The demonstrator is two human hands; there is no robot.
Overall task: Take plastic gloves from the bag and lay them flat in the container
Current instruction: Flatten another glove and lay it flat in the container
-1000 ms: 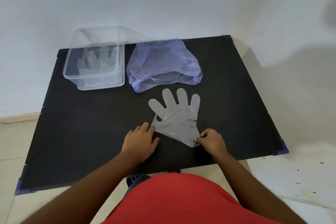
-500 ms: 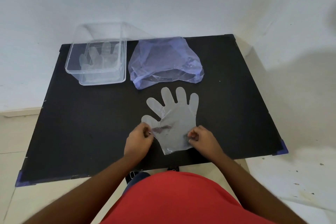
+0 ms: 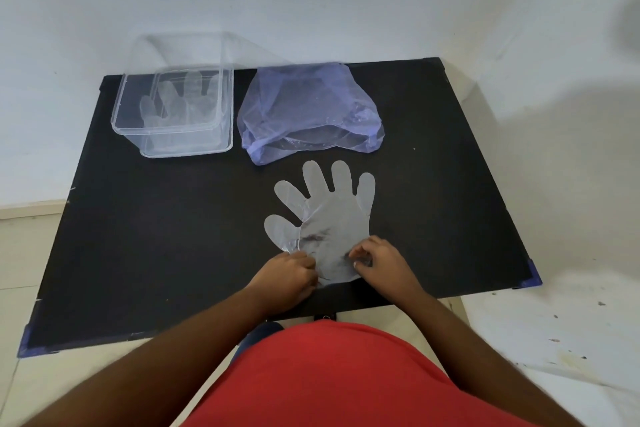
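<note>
Currently, one clear plastic glove point(image 3: 330, 218) lies flat on the black surface point(image 3: 156, 236), digits pointing toward the wall, just in front of the purple bag point(image 3: 308, 107). The left hand point(image 3: 287, 276) pinches the cuff's left edge with curled fingers; the right hand point(image 3: 379, 262) pinches the cuff's right edge likewise. The transparent container point(image 3: 176, 135) stands at the far left, beside the bag, with other gloves point(image 3: 176, 100) lying inside.
</note>
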